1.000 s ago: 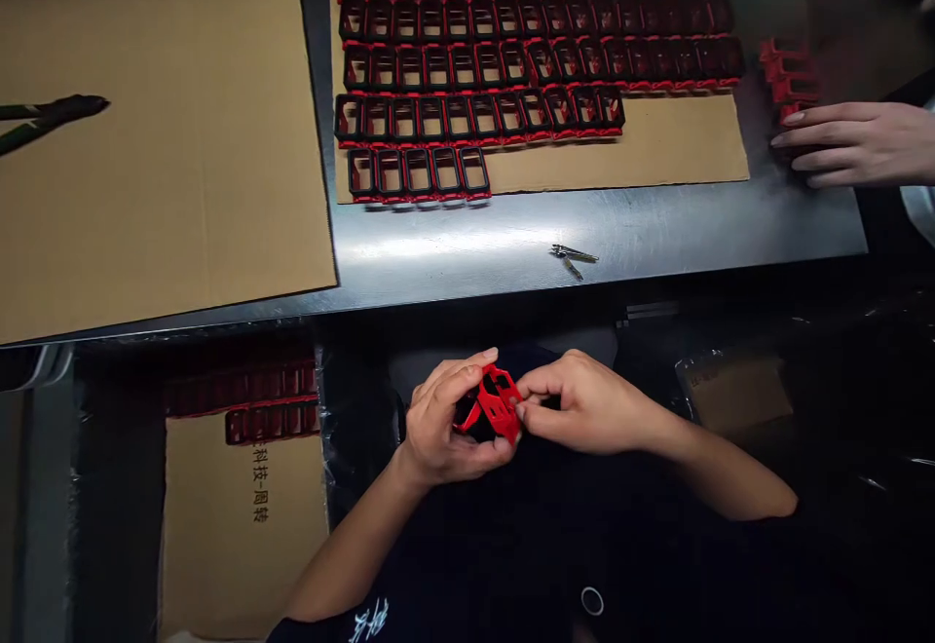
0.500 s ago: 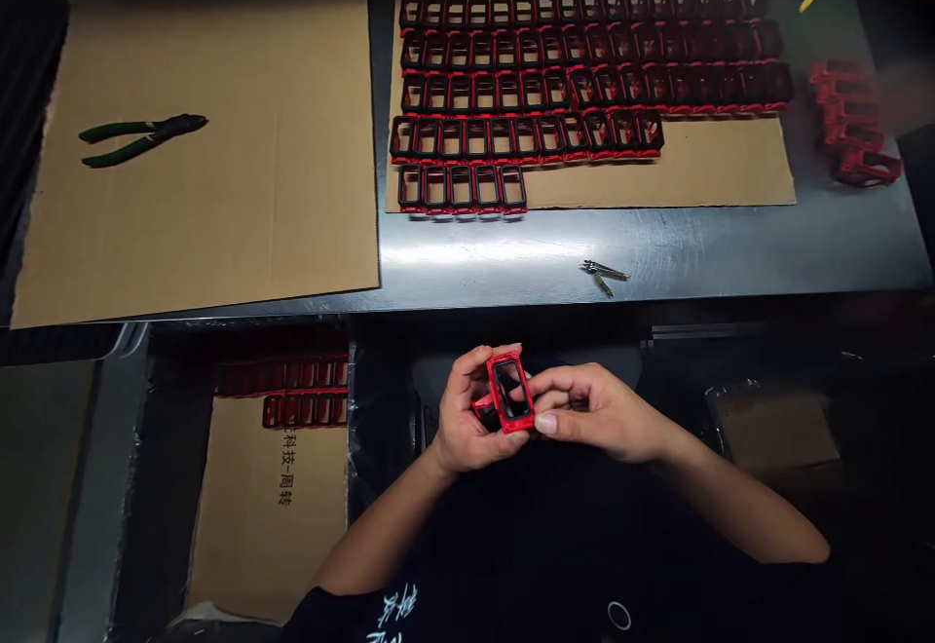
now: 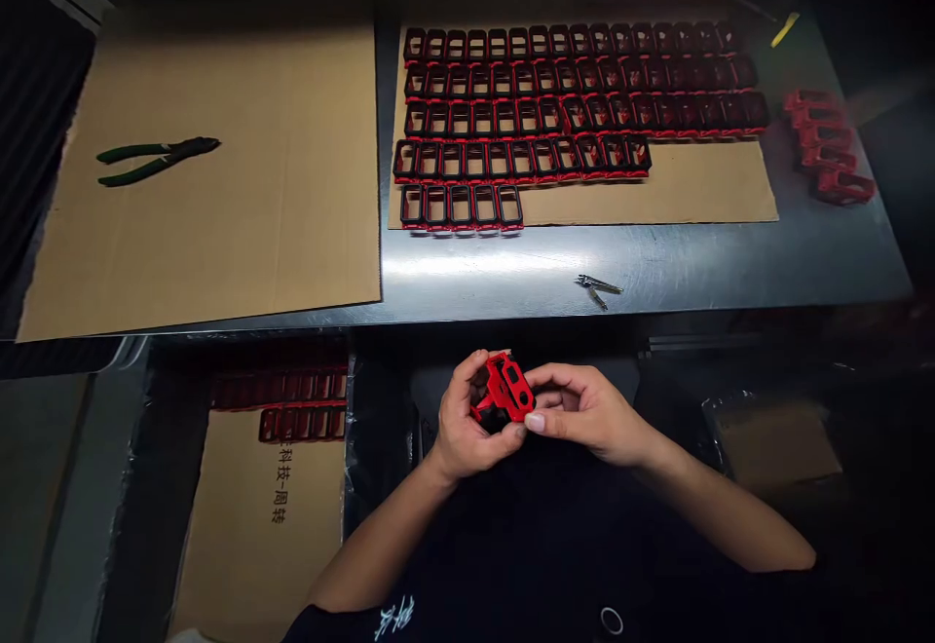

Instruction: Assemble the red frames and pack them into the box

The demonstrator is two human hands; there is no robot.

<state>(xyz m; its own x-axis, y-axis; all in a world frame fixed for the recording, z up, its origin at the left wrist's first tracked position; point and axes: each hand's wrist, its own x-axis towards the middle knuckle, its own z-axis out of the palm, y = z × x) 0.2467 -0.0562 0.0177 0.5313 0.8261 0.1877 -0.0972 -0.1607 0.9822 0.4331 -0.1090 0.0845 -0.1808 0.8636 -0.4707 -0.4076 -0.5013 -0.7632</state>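
Observation:
A red and black frame part (image 3: pixel 509 388) is held between both hands, just below the table's front edge, with a face showing a slot and round holes turned up. My left hand (image 3: pixel 467 424) wraps its fingers and thumb round the part's left side. From the right, my right hand (image 3: pixel 584 411) pinches the part's edge with thumb and fingers. Rows of similar red and black frames (image 3: pixel 499 161) stand on a cardboard sheet (image 3: pixel 701 185) on the metal table (image 3: pixel 474 278).
Green-handled pliers (image 3: pixel 138 175) lie on the left cardboard (image 3: pixel 292 234). A small metal tool (image 3: pixel 599 285) is near the table's front edge. Several red parts (image 3: pixel 840 185) and a yellow item (image 3: pixel 785 29) are at the right. More frames (image 3: pixel 307 424) sit in a box below left.
The part in my hands has turned, so a face with holes shows instead of the dark-rimmed opening. The camera view has shifted slightly, and the table appears lower.

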